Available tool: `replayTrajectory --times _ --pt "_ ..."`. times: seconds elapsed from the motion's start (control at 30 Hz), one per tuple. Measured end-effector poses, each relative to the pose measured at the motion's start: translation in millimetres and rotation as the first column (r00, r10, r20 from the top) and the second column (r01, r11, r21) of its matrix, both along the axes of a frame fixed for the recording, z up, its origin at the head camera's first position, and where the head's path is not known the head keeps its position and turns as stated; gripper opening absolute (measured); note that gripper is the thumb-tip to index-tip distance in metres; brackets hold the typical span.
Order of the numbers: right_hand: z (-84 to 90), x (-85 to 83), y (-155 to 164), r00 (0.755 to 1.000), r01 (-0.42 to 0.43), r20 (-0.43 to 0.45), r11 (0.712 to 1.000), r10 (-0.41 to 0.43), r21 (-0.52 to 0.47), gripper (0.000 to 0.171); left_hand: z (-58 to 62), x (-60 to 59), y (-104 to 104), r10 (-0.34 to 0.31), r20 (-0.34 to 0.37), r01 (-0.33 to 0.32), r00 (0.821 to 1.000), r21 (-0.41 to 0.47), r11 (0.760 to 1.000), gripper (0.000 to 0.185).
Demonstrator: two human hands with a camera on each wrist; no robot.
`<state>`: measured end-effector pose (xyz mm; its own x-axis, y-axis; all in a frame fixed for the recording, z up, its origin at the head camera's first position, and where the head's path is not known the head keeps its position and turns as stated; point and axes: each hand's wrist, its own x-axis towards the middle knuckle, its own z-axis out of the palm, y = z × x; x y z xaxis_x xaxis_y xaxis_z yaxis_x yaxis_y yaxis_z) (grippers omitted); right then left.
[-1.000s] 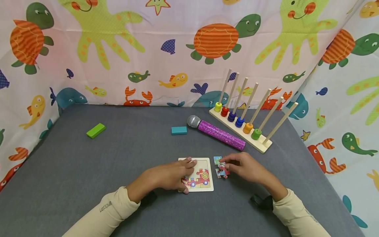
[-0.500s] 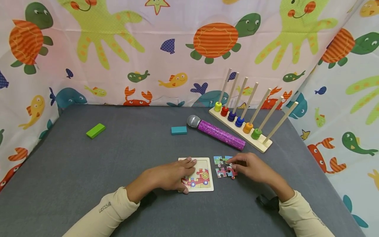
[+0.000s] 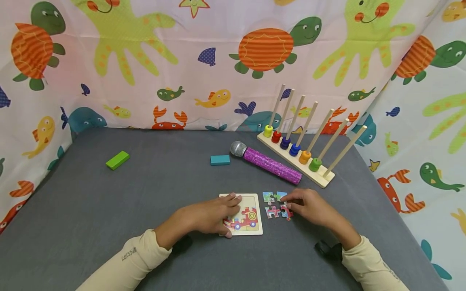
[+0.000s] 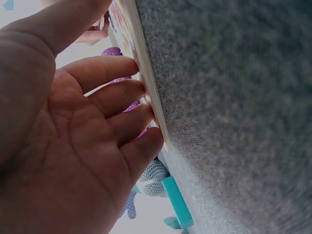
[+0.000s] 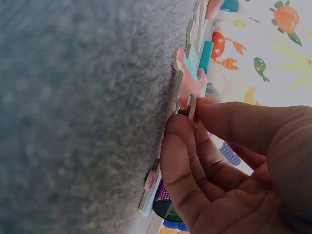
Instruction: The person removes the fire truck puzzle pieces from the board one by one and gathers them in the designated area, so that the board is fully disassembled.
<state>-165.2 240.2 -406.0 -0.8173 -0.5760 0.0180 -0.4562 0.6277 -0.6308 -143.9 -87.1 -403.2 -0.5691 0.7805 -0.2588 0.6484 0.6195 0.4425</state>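
Observation:
My left hand rests on a square wooden puzzle board, fingers extended over its left side. Part of a red and blue vehicle picture shows in the board, and my hand hides the rest. In the left wrist view, the fingertips touch the board's edge. Just right of the board, my right hand pinches a small jigsaw piece between thumb and fingers, low over the cloth. Several pieces lie beside it, among them a blue-green one and a pink one.
Behind the pieces lies a purple glitter microphone, with a teal block to its left. A wooden peg stand with coloured rings is at the back right. A green block sits far left on the grey cloth.
My right hand has moved slightly right. The jigsaw pieces, bunched together before, now lie spread apart. My left hand stays on the board.

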Motion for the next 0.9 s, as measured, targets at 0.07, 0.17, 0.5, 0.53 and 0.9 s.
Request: replayTrajectory --times 0.07,0.17,0.5,0.53,0.9 --pt "1.9 0.2 -0.5 1.0 -0.002 -0.01 1.0 0.002 0.0 0.017 0.8 0.0 0.4 -0.003 -0.001 0.003 1.0 0.002 1.0 0.068" --pt "3.3 -0.1 -0.8 1.0 -0.004 -0.016 1.0 0.004 0.007 0.017 1.3 -0.1 0.8 -0.006 -0.004 0.006 1.0 -0.001 1.0 0.068" --pt "4.4 -2.8 -3.3 1.0 0.026 0.007 1.0 -0.026 0.006 0.021 2.8 -0.5 -0.1 0.016 0.02 -0.016 1.0 -0.001 1.0 0.071" --pt "4.8 -2.9 -4.4 1.0 0.023 0.009 1.0 -0.023 -0.001 0.021 3.0 -0.5 -0.2 0.016 0.022 -0.016 1.0 0.0 1.0 0.071" --pt "10.3 3.5 -49.9 0.99 -0.117 0.067 0.99 0.122 -0.081 0.019 2.3 -3.9 -0.3 0.027 0.037 -0.029 0.999 0.044 0.999 0.055"
